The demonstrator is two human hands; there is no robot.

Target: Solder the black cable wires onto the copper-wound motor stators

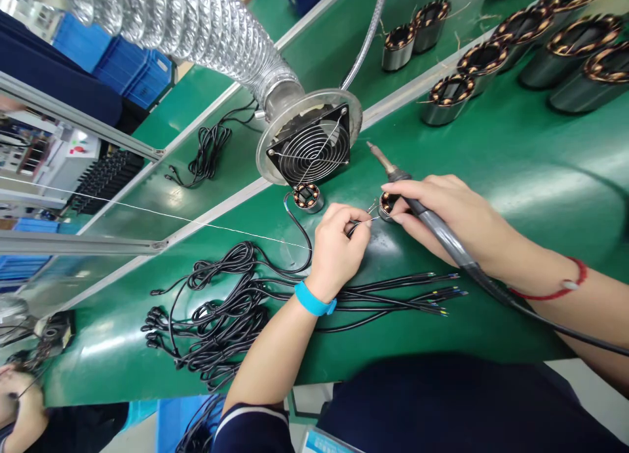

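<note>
My left hand (pixel 338 243) is closed in a pinch on a thin wire end, right beside a small stator with copper windings (pixel 386 205) on the green bench. My right hand (pixel 442 210) is wrapped around the black handle of a soldering iron (pixel 393 172), its metal tip pointing up and away toward the fan, and its fingers rest on the same stator. A thin strand of solder wire (pixel 221 226) runs in from the left to my left hand. A second small stator (pixel 307 196) with a black lead sits just left.
A fume fan (pixel 309 148) on a silver flexible duct (pixel 196 27) stands behind the work. Bundled black cables (pixel 221 309) lie at front left. Several larger stators (pixel 491 59) stand at back right. Another person's hand (pixel 17 400) is at bottom left.
</note>
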